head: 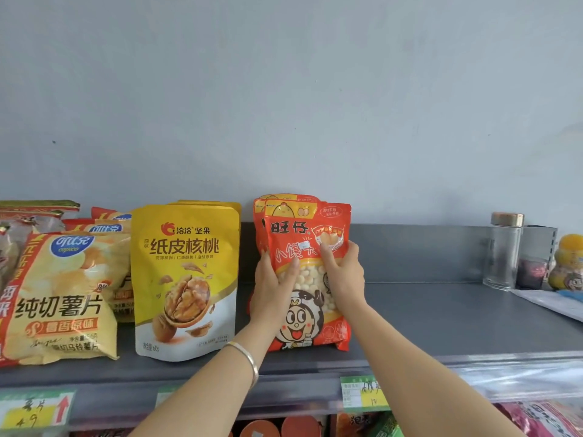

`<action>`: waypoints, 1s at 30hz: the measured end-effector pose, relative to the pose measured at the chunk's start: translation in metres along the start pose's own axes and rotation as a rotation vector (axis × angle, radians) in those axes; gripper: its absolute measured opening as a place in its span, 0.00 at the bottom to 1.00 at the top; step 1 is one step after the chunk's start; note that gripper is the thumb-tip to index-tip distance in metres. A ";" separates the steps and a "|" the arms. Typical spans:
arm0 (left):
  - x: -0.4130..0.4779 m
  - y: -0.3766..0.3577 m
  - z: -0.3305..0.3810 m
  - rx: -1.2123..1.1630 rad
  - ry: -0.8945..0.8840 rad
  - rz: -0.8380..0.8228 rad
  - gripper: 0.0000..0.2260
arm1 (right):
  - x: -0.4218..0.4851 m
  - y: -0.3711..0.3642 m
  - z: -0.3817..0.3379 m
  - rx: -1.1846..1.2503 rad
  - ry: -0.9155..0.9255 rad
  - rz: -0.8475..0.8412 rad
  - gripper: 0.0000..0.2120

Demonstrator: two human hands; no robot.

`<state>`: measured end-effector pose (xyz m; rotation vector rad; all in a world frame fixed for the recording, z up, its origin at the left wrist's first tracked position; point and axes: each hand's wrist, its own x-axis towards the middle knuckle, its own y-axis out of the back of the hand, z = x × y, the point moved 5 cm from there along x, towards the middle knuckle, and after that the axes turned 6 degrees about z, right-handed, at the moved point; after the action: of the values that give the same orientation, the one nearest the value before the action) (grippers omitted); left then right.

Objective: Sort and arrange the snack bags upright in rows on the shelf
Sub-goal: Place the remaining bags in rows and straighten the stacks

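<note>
A red snack bag (307,332) with a cartoon face stands upright on the grey shelf (441,323), with more red bags behind it. My left hand (272,285) grips its left edge and my right hand (342,272) grips its right side, thumbs on the front. To its left stands a yellow walnut bag (186,279) with others behind. Further left lean potato chip bags (60,294) in a row.
A clear glass jar (504,250) with a metal lid, a dark box and a yellow-capped bottle (569,263) stand at the shelf's far right, by a flat plastic packet (555,302). Price tags (362,392) line the shelf's front edge. More goods sit below.
</note>
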<state>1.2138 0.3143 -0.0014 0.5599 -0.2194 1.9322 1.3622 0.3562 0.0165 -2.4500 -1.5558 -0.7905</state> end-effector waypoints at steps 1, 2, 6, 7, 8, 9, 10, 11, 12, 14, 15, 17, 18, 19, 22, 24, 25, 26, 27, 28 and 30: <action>-0.001 0.000 -0.001 -0.003 0.004 -0.009 0.39 | -0.002 0.000 0.001 -0.015 0.012 -0.012 0.36; -0.003 0.000 -0.001 -0.017 0.013 -0.019 0.39 | -0.005 0.001 0.002 -0.031 0.023 -0.023 0.36; -0.009 0.000 -0.012 -0.030 0.123 -0.113 0.43 | -0.015 0.004 0.008 -0.092 0.047 -0.054 0.35; -0.009 0.001 -0.015 -0.013 0.159 -0.155 0.44 | -0.017 0.005 0.011 -0.108 0.048 -0.065 0.35; -0.010 0.002 -0.017 -0.001 0.191 -0.199 0.45 | -0.019 0.005 0.013 -0.123 0.045 -0.077 0.34; -0.011 0.004 -0.018 0.010 0.213 -0.236 0.45 | -0.021 0.006 0.016 -0.135 0.041 -0.092 0.34; -0.011 0.006 -0.019 0.022 0.224 -0.261 0.46 | -0.024 0.005 0.018 -0.138 0.039 -0.111 0.35; -0.011 0.007 -0.021 0.038 0.226 -0.274 0.46 | -0.027 0.005 0.019 -0.129 0.041 -0.131 0.36; -0.010 0.008 -0.021 0.051 0.221 -0.275 0.45 | -0.029 0.004 0.019 -0.107 0.047 -0.150 0.38; -0.011 0.008 -0.022 0.057 0.205 -0.269 0.43 | -0.032 0.004 0.017 -0.062 0.067 -0.181 0.39; -0.011 0.007 -0.022 0.049 0.197 -0.272 0.42 | -0.033 0.004 0.017 -0.043 0.077 -0.191 0.40; -0.010 0.007 -0.022 0.028 0.187 -0.280 0.41 | -0.034 0.006 0.015 -0.011 0.102 -0.194 0.40; -0.008 0.007 -0.022 0.021 0.188 -0.285 0.40 | -0.035 0.006 0.014 0.001 0.115 -0.191 0.40; -0.006 0.007 -0.022 0.017 0.191 -0.292 0.40 | -0.036 0.007 0.012 0.012 0.128 -0.188 0.40; -0.005 0.007 -0.023 -0.016 0.209 -0.286 0.39 | -0.036 0.004 0.009 0.039 0.157 -0.202 0.39; -0.009 0.007 -0.024 -0.052 0.177 -0.232 0.38 | -0.036 0.002 0.009 0.048 0.160 -0.226 0.37; -0.011 0.007 -0.025 -0.060 0.144 -0.194 0.38 | -0.035 0.002 0.010 0.048 0.165 -0.237 0.35; -0.013 0.008 -0.024 -0.065 0.115 -0.164 0.39 | -0.036 0.001 0.010 0.047 0.169 -0.247 0.34; -0.014 0.008 -0.023 -0.068 0.096 -0.147 0.40 | -0.036 0.001 0.010 0.043 0.171 -0.258 0.34; -0.014 0.009 -0.022 -0.069 0.085 -0.138 0.40 | -0.036 0.000 0.011 0.038 0.173 -0.269 0.35; -0.015 0.010 -0.021 -0.051 0.072 -0.128 0.41 | -0.037 -0.002 0.011 0.031 0.180 -0.285 0.35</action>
<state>1.2039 0.3066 -0.0259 0.4590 -0.1815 1.8144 1.3523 0.3309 -0.0112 -2.0939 -1.8525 -0.9909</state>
